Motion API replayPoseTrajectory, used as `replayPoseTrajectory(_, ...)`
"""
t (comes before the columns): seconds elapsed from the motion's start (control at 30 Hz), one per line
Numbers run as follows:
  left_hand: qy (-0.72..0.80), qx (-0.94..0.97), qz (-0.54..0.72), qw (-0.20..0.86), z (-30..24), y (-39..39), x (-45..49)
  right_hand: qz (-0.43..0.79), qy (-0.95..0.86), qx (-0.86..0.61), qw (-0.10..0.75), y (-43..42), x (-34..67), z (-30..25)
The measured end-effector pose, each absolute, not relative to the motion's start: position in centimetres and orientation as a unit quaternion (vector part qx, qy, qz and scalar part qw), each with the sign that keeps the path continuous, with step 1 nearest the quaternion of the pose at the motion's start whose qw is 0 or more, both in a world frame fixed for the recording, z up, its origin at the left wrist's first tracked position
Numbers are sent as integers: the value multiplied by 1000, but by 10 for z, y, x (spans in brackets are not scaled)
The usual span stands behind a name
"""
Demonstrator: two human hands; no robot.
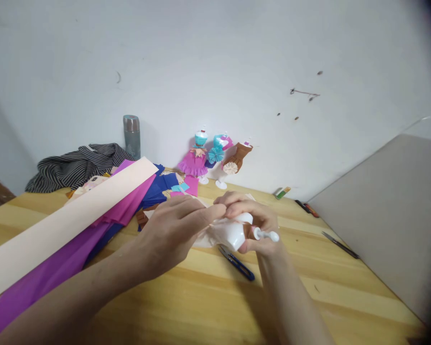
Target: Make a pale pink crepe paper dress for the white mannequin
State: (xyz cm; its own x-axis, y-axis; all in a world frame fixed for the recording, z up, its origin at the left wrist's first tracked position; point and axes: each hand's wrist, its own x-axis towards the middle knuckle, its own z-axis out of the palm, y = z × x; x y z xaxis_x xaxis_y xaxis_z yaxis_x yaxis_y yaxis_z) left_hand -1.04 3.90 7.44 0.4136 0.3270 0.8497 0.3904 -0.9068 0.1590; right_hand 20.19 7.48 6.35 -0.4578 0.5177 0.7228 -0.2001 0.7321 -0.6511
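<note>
A small white toy dress form [232, 234] lies tilted on its side above the table, its knobbed neck pointing right. My right hand [260, 215] is closed around its upper part, with the thumb underneath and the fingers over the far side. My left hand [177, 225] is closed at the lower end, fingertips pressed against pale peach paper [204, 238] that wraps the form; the exact grip is partly hidden. A brown patch shows near the neck. Beneath the hands, blue-handled thread snips [239, 264] rest on the wooden table [208, 306].
Several dressed forms [215, 155] stand against the wall. Long peach paper [75, 215], purple paper [53, 282] and blue sheets [161, 187] cover the left. Behind are striped cloth [82, 165] and a flask [131, 136]. Right: an eraser [283, 192] and a dark pen-like tool [341, 245].
</note>
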Motion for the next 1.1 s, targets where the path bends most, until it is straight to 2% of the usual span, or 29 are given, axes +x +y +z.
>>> replayPoseTrajectory(0.37,-185,-841,-506,-57,76,45,-11,353,-780,-92,508,74,203,63)
replayPoseTrajectory(0.77,-254,-799,-475,-268,80,49,-11,368,-784,-72,495,72,197,62)
replayPoseTrajectory(1.1,-278,-789,-477,-269,80,46,-8,360,-791,-64,490,75,196,58)
